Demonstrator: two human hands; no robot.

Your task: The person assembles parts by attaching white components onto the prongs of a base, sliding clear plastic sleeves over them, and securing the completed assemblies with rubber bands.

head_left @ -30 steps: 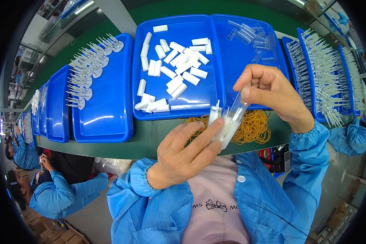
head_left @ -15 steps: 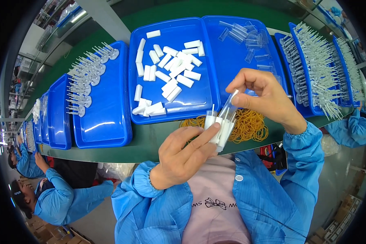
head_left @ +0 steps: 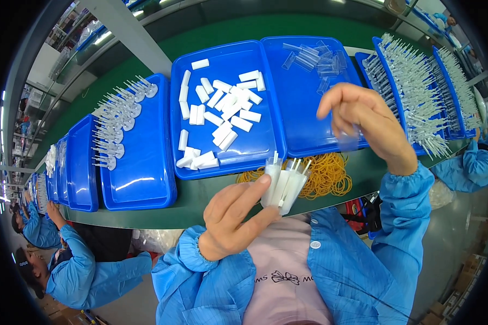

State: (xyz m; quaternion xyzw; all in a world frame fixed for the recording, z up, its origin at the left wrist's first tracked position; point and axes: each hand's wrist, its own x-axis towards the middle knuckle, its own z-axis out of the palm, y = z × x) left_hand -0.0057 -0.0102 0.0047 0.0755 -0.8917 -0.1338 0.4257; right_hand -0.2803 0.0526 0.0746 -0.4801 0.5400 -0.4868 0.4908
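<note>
The person in the blue coat sits at a long green surface (head_left: 211, 197) and holds both hands above its near edge. The left hand (head_left: 236, 219) is closed around a small bundle of white tubes (head_left: 284, 181), thumb on one side and fingers on the other; the tubes stand almost upright, a little tilted, with thin tips pointing up. The bundle is just over the edge of the surface, in front of a heap of yellow rubber bands (head_left: 322, 176) that lies on the green. The right hand (head_left: 363, 122) is raised higher and to the right, above the corner of a blue tray; its fingers are bent and loosely spread, and it is blurred, so I cannot tell if something clear is between the fingertips. Behind the left hand is a blue tray (head_left: 225, 157) with many short white caps (head_left: 219, 111) scattered in it. The next tray (head_left: 303, 114) to the right holds a few clear plastic pieces (head_left: 314, 57) near its far end. More to the right, two trays carry rows of white stick parts (head_left: 417, 95). On the left, another blue tray (head_left: 141, 162) has a row of clear parts (head_left: 116, 122) along its left side. At the lower left another person in a blue coat (head_left: 76, 271) sits at the same line
</note>
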